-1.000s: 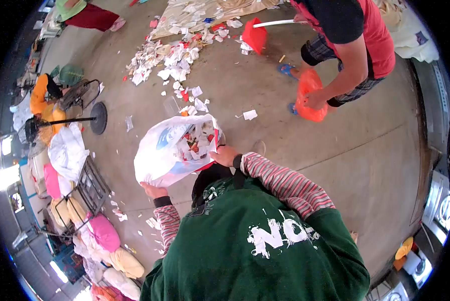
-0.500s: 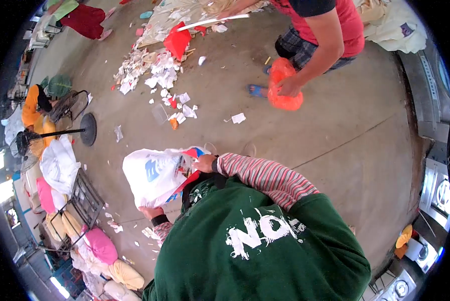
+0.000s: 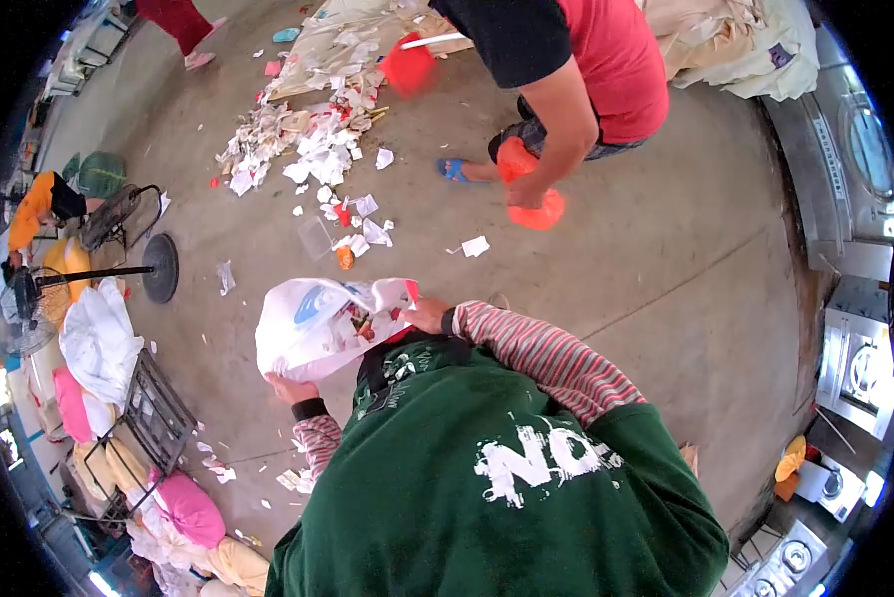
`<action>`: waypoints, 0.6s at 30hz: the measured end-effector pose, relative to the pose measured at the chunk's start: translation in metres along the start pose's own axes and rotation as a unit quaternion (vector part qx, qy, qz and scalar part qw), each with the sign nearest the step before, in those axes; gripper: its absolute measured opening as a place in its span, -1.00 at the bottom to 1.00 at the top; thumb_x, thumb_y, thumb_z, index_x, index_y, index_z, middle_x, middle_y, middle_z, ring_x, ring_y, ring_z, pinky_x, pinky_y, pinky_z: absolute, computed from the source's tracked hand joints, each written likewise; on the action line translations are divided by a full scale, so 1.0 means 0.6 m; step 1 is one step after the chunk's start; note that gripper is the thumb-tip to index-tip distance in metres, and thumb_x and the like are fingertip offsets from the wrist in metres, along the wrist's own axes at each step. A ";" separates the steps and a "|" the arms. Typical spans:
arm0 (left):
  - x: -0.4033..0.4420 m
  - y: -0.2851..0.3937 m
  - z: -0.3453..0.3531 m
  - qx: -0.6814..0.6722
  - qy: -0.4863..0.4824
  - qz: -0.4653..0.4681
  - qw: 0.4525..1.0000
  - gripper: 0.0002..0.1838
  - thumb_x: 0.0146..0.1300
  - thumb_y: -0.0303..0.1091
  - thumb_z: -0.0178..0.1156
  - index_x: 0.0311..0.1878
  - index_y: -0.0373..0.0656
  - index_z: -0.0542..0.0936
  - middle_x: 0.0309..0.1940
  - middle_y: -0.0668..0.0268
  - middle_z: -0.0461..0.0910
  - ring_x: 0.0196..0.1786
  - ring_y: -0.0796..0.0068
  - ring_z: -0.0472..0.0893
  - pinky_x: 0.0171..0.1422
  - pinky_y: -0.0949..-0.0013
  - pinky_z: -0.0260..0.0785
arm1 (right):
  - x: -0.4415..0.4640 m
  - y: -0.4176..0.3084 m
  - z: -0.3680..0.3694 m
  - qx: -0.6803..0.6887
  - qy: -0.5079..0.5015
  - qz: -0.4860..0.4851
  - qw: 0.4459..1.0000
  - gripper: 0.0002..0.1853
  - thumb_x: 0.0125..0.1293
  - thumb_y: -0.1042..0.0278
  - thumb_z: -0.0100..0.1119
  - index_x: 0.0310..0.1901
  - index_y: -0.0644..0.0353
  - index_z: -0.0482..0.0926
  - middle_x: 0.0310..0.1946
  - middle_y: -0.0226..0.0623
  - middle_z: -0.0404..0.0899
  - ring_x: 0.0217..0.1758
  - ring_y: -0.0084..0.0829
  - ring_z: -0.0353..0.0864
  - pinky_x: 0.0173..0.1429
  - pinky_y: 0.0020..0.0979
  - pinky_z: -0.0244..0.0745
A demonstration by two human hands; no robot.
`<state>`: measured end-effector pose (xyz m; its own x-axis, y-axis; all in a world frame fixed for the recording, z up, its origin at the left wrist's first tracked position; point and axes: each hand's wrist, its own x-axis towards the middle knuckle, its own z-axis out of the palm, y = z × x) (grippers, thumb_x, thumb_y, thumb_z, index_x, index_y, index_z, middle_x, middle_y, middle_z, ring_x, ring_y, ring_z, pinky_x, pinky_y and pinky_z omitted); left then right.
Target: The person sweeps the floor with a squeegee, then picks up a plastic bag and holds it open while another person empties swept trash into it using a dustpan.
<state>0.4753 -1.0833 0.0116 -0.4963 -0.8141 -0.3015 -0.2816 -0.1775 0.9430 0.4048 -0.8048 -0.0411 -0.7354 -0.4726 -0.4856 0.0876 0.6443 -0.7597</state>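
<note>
"Plastic bag (image 3: 302,323), white with a blue print: where is it?"

"Above the floor (image 3: 666,279), just in front of someone in a green shirt (image 3: 447,478). It tilts, its opening towards the body, and mixed scraps (image 3: 358,323) show inside."

"How do the hands hold it?"

"The right hand (image 3: 427,315) has its fingers closed on the rim. That grip probably holds the opening apart. The left hand (image 3: 293,389) is at the lower edge, fingers curled against the plastic and seemingly closed on it; how tightly, I cannot tell. Being low, it likely takes some weight and sets the tilt."

"What lies around?"

"Paper pieces (image 3: 322,149) spread across the floor beyond the bag, loosely heaped beside a pale cloth (image 3: 312,60). Another person bends near them, a red bag (image 3: 533,211) in one hand, a red scoop (image 3: 407,68) on a white handle close by. The scoop hangs low, perhaps for reaching the floor without crouching fully."
</note>
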 end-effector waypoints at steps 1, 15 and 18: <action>-0.004 0.017 0.016 -0.027 -0.001 -0.022 0.999 -0.37 0.09 0.04 -0.19 0.02 -0.36 0.19 -0.01 0.15 0.23 -0.02 0.28 0.30 0.03 0.31 0.16 | -0.012 -0.019 -0.020 -0.008 -0.020 0.003 1.000 -0.45 0.06 -0.08 -0.31 -0.50 0.32 0.47 -0.50 0.09 0.43 -0.37 -0.05 0.42 -0.24 -0.19 0.28; 0.029 0.009 0.025 -0.085 0.028 -0.131 0.987 -0.41 0.11 0.04 -0.22 -0.01 -0.33 0.24 -0.07 0.24 0.27 -0.04 0.36 0.29 -0.08 0.34 0.23 | -0.007 -0.069 -0.043 0.118 0.065 0.119 0.984 -0.46 0.02 -0.11 -0.24 -0.39 0.33 0.42 -0.39 0.09 0.41 -0.27 -0.04 0.39 -0.19 -0.21 0.26; 0.041 -0.006 0.025 -0.090 -0.028 -0.105 0.990 -0.42 0.11 0.04 -0.22 0.00 -0.32 0.23 -0.08 0.24 0.28 -0.05 0.39 0.28 -0.07 0.37 0.22 | -0.005 -0.079 -0.054 0.090 0.083 0.119 0.985 -0.46 0.03 -0.10 -0.24 -0.39 0.34 0.41 -0.40 0.09 0.41 -0.28 -0.04 0.40 -0.19 -0.22 0.26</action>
<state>0.4518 -1.0944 -0.0012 -0.4890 -0.7175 -0.4960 -0.2354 -0.4390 0.8671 0.3810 -0.8142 0.0102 -0.7777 -0.2060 -0.5939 0.3782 0.6014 -0.7038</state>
